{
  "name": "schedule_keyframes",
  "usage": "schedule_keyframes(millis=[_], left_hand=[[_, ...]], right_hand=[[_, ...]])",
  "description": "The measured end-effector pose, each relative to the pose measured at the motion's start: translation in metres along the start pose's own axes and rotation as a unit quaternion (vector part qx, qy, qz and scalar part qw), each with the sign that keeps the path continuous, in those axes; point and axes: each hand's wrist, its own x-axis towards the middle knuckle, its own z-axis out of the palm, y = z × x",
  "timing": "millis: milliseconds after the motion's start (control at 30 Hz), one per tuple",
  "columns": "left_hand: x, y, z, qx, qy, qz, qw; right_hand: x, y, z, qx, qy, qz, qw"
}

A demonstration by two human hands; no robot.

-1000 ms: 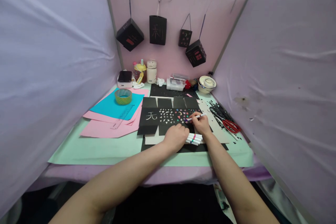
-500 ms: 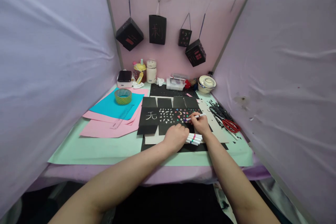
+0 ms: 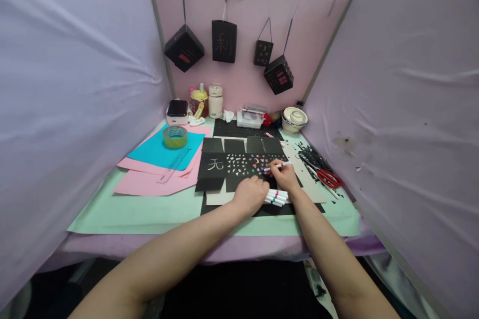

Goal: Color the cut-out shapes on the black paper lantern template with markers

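Pinched in my right hand [image 3: 283, 174] is a white marker [image 3: 279, 166], its purple tip down at the right part of a black cut-out card [image 3: 209, 179]. Small coloured stars, hearts and a moon [image 3: 256, 161] show beside the tip, white triangles to their left, and a white character [image 3: 215, 164] on the left panel. My left hand [image 3: 250, 196] is closed around a bundle of white markers [image 3: 277, 198] with coloured bands, resting on the card's lower edge. A pale board [image 3: 314, 189] lies beneath the card.
Left are pink sheets [image 3: 149, 184], a blue sheet [image 3: 149, 152], a tape roll [image 3: 175, 137] and a clear ruler [image 3: 174, 167]. Red-handled scissors [image 3: 329, 178] lie right among black scraps. Behind stand a bottle [image 3: 215, 102], a plastic case [image 3: 250, 119] and a lidded bowl [image 3: 295, 119]. Black boxes [image 3: 224, 42] hang above.
The marker in my right hand has shifted slightly left at the card. My left hand stays in place with its bundle.
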Motion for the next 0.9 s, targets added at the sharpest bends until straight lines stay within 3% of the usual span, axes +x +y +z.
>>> schedule_keyframes(millis=[900], left_hand=[[-0.0001,-0.0008,-0.0011,0.002,-0.004,0.002,1.000]], right_hand=[[-0.0001,0.0008,0.0017,0.011,-0.010,0.011,1.000]])
